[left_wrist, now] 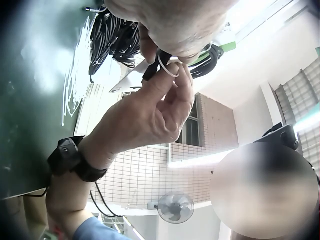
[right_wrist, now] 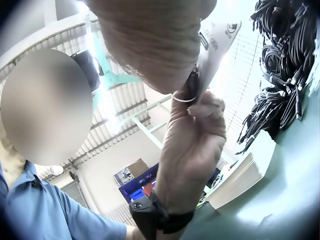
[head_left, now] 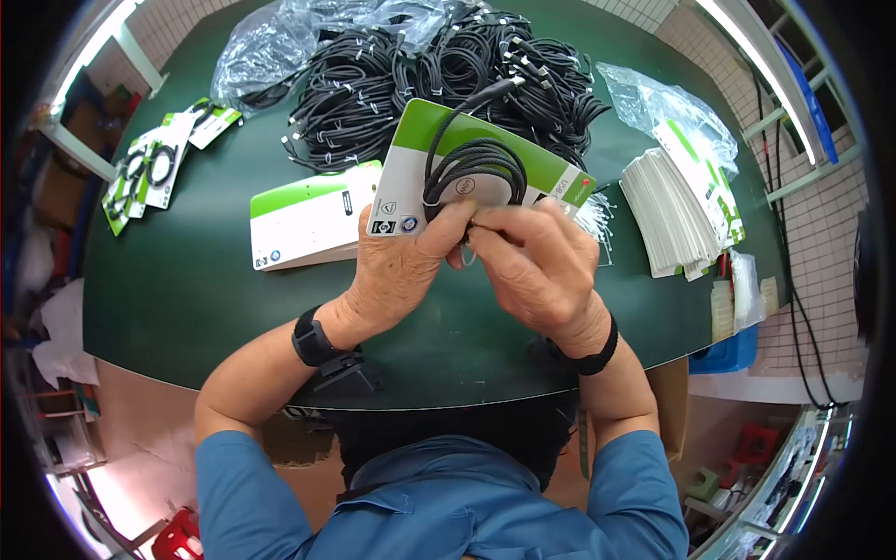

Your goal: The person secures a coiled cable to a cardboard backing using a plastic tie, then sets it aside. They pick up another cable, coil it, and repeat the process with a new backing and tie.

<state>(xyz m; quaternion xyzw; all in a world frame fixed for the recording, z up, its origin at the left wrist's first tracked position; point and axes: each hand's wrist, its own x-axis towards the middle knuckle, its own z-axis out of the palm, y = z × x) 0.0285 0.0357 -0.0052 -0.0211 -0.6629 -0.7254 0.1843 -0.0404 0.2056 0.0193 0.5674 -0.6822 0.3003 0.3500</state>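
Note:
My left hand (head_left: 397, 280) grips a green-and-white packaging card (head_left: 420, 126) by its lower edge, tilted above the table. A coiled black cable (head_left: 481, 159) lies against the card's face, one plug end sticking out past the top edge. My left thumb presses at the bottom of the coil. Close beside it, my right hand (head_left: 541, 271) pinches a thin white cable tie (left_wrist: 163, 67) with thumb and fingertips. The tie loops around a black cable end below the card, as the right wrist view shows too. Fingers partly hide the tie's ends.
Behind the card lies a big heap of coiled black cables (head_left: 345, 103). A stack of cards (head_left: 308, 219) sits at left, another stack (head_left: 658, 215) at right. Loose white ties (head_left: 597, 219) lie near the right hand. Carded cables (head_left: 159, 163) lie far left; plastic bags (head_left: 266, 56) lie behind.

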